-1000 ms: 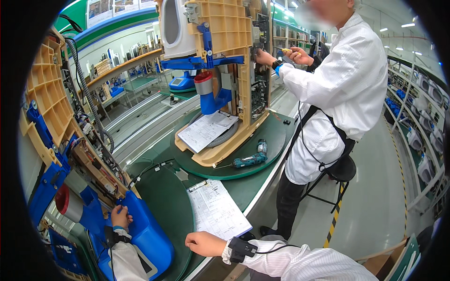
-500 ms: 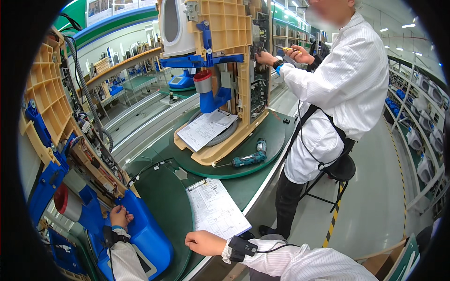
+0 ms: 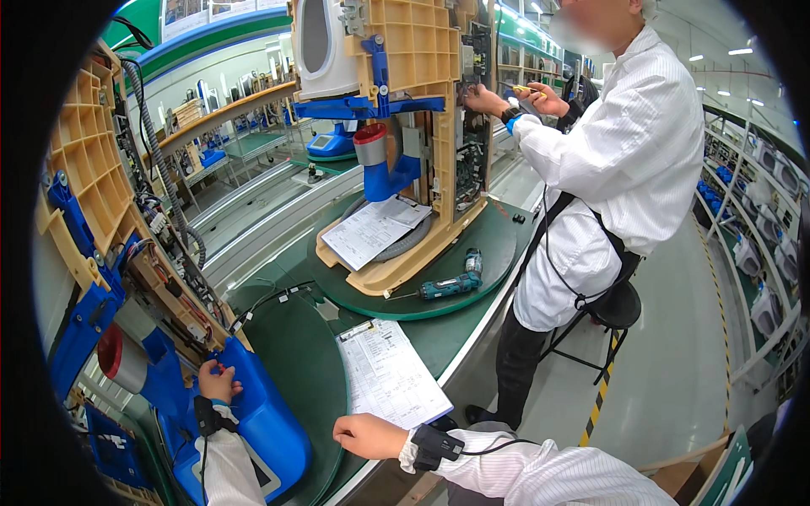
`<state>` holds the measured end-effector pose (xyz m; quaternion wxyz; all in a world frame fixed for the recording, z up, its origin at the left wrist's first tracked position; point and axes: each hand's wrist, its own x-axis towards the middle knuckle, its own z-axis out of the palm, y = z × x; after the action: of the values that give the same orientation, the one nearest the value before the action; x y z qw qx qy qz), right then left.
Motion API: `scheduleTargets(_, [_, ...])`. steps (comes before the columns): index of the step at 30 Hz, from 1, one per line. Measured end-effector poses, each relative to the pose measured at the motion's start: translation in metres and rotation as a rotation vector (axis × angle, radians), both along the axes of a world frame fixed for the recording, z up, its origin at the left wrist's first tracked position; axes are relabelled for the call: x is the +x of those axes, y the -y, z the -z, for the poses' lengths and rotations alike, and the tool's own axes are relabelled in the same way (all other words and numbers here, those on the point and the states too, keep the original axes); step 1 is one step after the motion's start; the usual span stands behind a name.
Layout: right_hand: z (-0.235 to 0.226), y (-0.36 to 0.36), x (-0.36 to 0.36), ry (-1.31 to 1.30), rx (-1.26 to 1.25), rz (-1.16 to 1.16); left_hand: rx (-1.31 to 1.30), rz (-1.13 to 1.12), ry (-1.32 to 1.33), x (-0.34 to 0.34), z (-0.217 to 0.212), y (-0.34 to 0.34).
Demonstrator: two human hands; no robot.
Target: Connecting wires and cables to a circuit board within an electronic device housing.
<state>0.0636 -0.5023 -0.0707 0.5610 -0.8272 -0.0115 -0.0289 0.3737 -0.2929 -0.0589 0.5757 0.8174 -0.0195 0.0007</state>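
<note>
My left hand (image 3: 218, 380) rests on the top of a blue plastic tank (image 3: 253, 422) at the base of a beige framed appliance assembly (image 3: 101, 219) standing on a green round pallet (image 3: 295, 363). Its fingers curl against the blue part; whether they grip it I cannot tell. My right hand (image 3: 364, 435), loosely curled, lies on the pallet's front edge just below a clipboard with a printed sheet (image 3: 390, 374). Both wrists wear black straps over white sleeves.
A person in a white coat (image 3: 607, 160) stands at the right, both hands working on a second beige assembly (image 3: 413, 93) on another green pallet (image 3: 472, 278). A teal cordless screwdriver (image 3: 453, 284) and a paper sheet (image 3: 371, 229) lie there. A black stool (image 3: 616, 308) stands behind them.
My hands have stayed where they were. The person in white has kept working at the second assembly, with only small hand movements.
</note>
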Motion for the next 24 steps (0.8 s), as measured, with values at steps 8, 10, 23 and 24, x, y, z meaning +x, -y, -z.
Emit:
scheduleTargets(8, [-0.004,-0.005,-0.001,-0.002,0.013,-0.027,-0.357,0.134,-0.268,0.033,0.023,-0.046])
scheduleTargets(10, [0.001,-0.002,-0.001,-0.008,0.006,-0.014,-0.066,0.027,-0.047,0.016,0.018,-0.026])
scheduleTargets(23, [-0.001,-0.001,-0.002,0.007,0.005,0.006,0.114,0.119,-0.183,0.008,0.002,-0.019])
scheduleTargets(24, [0.0,0.001,-0.002,0.004,0.003,0.01,0.123,0.061,-0.168,-0.005,-0.005,-0.008])
